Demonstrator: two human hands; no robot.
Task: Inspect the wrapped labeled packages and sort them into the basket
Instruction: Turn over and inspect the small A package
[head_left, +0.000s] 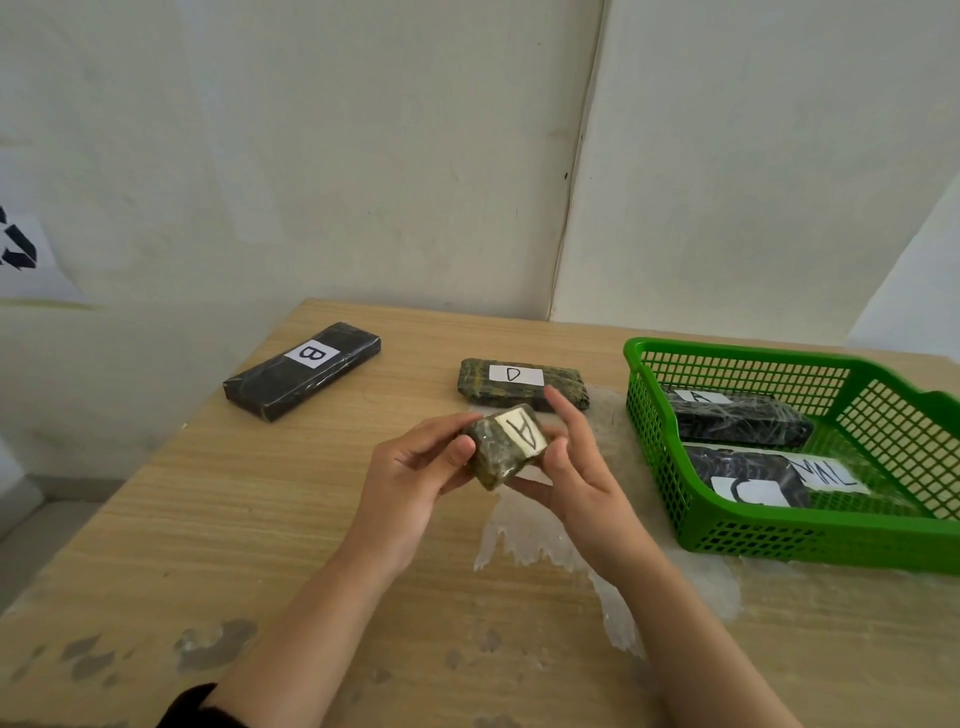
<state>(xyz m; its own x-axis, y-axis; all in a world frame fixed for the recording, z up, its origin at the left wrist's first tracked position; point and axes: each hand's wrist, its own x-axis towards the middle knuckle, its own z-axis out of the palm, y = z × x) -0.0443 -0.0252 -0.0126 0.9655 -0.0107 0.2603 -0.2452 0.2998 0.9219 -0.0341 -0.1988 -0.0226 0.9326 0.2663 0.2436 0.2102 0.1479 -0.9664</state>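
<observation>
Head view: both hands, left (415, 467) and right (576, 467), grip package A (506, 444) above tabletop (260, 519), fingers closed on its ends, long axis pointing away-right, label up.

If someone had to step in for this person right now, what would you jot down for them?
Left hand and right hand together hold the small package labelled A above the table, label up.
Green basket on the right already holds two packages: one marked A, one nearer.
Left to sort: package B and package D, both lying on the table.
</observation>
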